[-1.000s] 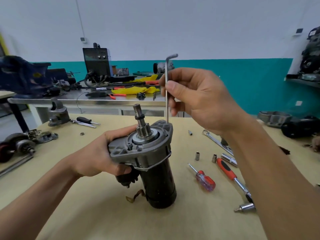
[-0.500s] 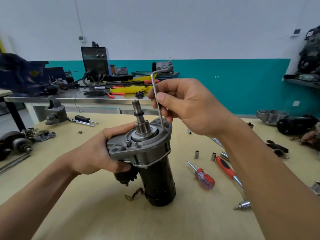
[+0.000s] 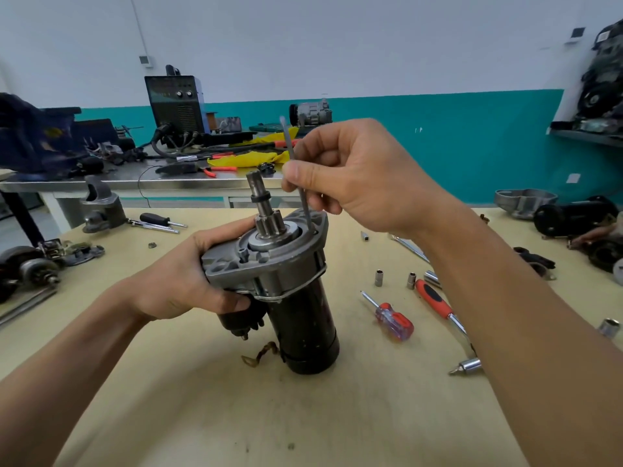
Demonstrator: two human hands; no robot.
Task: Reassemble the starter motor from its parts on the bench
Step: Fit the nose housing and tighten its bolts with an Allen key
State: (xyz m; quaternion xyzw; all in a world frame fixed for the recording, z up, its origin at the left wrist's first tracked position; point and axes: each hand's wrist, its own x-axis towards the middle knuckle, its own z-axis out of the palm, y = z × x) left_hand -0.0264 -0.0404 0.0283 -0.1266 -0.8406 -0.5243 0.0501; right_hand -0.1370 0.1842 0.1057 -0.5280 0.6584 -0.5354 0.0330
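On tan counter [image 3: 236, 416], holds starter motor [image 3: 303, 325] in left grip [image 3: 182, 281]. Pinches hex key [image 3: 288, 139] in right grip [image 3: 357, 176], tip at motor's flange.

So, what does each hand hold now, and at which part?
The left hand grips the starter motor at its grey front housing. The right hand pinches the hex key on its long shaft.

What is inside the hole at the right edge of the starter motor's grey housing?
The hex key, pinched by the right hand, enters it. Its tip and whatever it meets are hidden.
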